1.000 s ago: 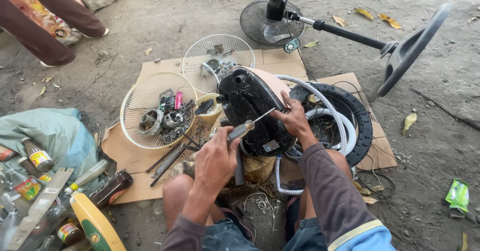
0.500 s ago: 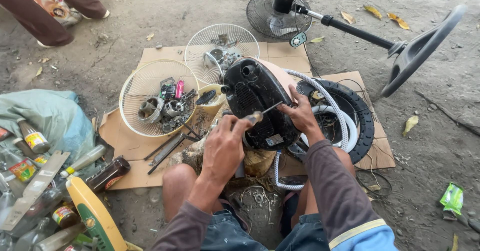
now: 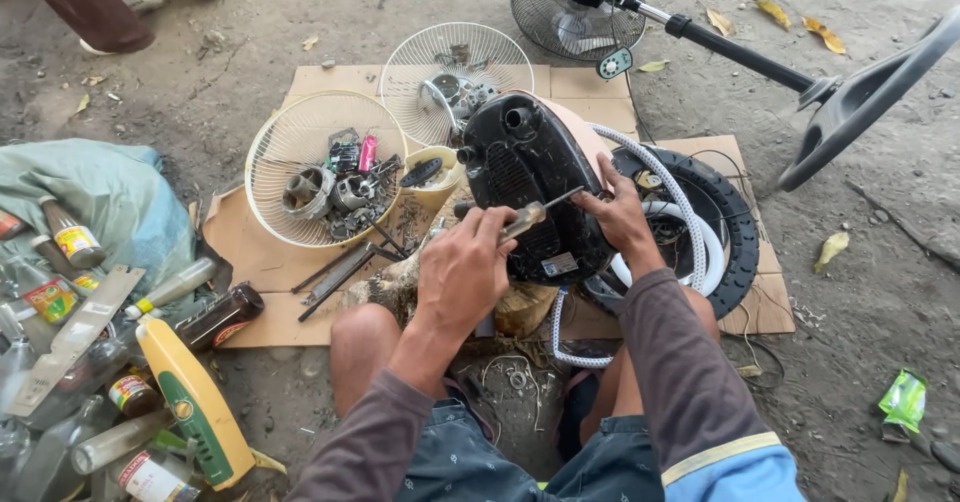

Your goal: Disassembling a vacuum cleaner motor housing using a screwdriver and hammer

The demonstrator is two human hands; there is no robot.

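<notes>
A black plastic appliance housing (image 3: pixel 532 180) with a pink underside stands tilted on a wood block between my knees. My left hand (image 3: pixel 462 270) grips a screwdriver (image 3: pixel 535 213), its metal tip laid against the housing's right side. My right hand (image 3: pixel 618 212) presses on the housing's right edge, fingers beside the screwdriver tip. A white ribbed hose (image 3: pixel 672 198) loops out from behind the housing.
Two wire fan guards (image 3: pixel 285 152) (image 3: pixel 440 47) hold small parts on cardboard (image 3: pixel 255 252). A black tyre (image 3: pixel 735 224) lies right. A standing fan (image 3: pixel 580 7) lies behind. Bottles and a yellow container (image 3: pixel 195 402) pile at left. Another person's legs (image 3: pixel 95 7) stand top left.
The view has shifted slightly. My left hand has brought the screwdriver closer along the housing toward my right hand. The right hand stays on the housing's edge.
</notes>
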